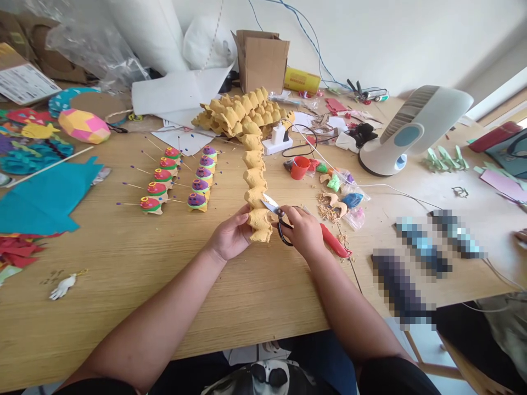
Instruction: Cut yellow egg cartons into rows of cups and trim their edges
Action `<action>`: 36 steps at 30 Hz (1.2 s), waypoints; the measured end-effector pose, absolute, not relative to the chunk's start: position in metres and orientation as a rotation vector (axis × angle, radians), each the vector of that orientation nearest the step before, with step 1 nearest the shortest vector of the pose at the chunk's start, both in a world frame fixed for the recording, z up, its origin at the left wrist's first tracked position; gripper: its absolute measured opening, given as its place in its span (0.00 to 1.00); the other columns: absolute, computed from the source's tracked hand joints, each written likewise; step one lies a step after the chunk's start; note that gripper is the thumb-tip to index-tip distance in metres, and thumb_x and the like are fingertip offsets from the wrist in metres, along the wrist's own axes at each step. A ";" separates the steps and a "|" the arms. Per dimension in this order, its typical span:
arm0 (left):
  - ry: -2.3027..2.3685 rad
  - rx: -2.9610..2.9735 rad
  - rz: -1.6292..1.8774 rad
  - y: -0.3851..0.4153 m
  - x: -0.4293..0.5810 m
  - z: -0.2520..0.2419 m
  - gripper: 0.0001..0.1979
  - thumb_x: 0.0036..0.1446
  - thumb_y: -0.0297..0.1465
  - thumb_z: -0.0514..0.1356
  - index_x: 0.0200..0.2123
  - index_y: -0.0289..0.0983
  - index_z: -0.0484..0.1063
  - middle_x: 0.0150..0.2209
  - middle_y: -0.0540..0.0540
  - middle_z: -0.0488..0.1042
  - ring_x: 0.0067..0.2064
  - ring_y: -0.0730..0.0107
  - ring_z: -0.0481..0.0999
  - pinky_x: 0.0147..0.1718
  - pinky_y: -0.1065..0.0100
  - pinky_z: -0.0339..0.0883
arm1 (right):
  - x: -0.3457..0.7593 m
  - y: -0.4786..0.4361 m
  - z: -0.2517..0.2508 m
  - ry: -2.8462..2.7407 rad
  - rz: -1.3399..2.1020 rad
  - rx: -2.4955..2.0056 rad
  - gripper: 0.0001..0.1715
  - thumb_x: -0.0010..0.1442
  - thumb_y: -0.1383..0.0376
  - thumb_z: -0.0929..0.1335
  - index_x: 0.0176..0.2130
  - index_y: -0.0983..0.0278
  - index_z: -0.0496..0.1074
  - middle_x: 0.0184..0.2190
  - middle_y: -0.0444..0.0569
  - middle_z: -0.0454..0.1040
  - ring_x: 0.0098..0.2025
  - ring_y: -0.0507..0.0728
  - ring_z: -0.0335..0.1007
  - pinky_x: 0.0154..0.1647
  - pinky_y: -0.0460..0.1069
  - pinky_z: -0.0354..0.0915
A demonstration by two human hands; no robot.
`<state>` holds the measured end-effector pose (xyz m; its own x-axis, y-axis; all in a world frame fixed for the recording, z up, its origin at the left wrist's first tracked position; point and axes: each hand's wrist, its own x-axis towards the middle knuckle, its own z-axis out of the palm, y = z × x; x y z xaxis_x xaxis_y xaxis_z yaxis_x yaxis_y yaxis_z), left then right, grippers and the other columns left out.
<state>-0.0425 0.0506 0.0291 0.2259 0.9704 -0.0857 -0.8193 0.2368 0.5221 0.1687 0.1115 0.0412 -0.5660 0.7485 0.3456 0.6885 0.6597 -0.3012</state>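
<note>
At the near middle of the wooden table (164, 296) lies a long yellow egg-carton strip (254, 174), a single row of cups running away from the person towards a heap of the same yellow cartons (239, 112) at its far end. The left hand (230, 237) has its fingers wrapped round the nearest cup of the strip from the left side, holding it down. The right hand (303, 231) sits just right of that same cup, fingers closed through the black loops of a pair of scissors (272, 207), whose silver blades are parted and bite into the strip's right edge. Left of the strip stand two rows of painted cups (181, 178), pink, green and purple, with thin sticks poking out. Just right of the strip, beyond the right hand, are a small red cup (300, 167) and a scatter of coloured bits and shavings; a red-handled tool (334, 242) lies touching that wrist. Far right of the strip a white fan (411, 129) tilts upward. Behind the strip's far end stands an open cardboard box (263, 60).
</note>
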 end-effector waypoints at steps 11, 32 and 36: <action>0.447 0.387 1.291 0.051 -0.044 0.027 0.26 0.54 0.31 0.72 0.56 0.37 0.73 0.41 0.46 0.82 0.39 0.64 0.81 0.37 0.65 0.73 | 0.169 0.112 0.037 -2.397 0.210 -1.179 0.17 0.70 0.51 0.68 0.50 0.59 0.76 0.30 0.47 0.80 0.33 0.58 0.74 0.33 0.49 0.57; 0.474 0.381 1.296 0.051 -0.042 0.028 0.26 0.54 0.31 0.71 0.57 0.40 0.72 0.42 0.47 0.81 0.40 0.64 0.81 0.38 0.65 0.73 | 0.167 0.115 0.038 -2.412 0.118 -1.158 0.16 0.71 0.53 0.68 0.51 0.60 0.74 0.36 0.50 0.80 0.39 0.60 0.74 0.37 0.51 0.59; 0.450 0.364 1.298 0.052 -0.041 0.029 0.27 0.54 0.31 0.71 0.57 0.39 0.73 0.42 0.47 0.81 0.40 0.64 0.81 0.37 0.65 0.74 | 0.167 0.114 0.039 -2.438 -0.025 -1.206 0.15 0.70 0.53 0.69 0.50 0.59 0.75 0.36 0.51 0.81 0.41 0.61 0.74 0.37 0.51 0.57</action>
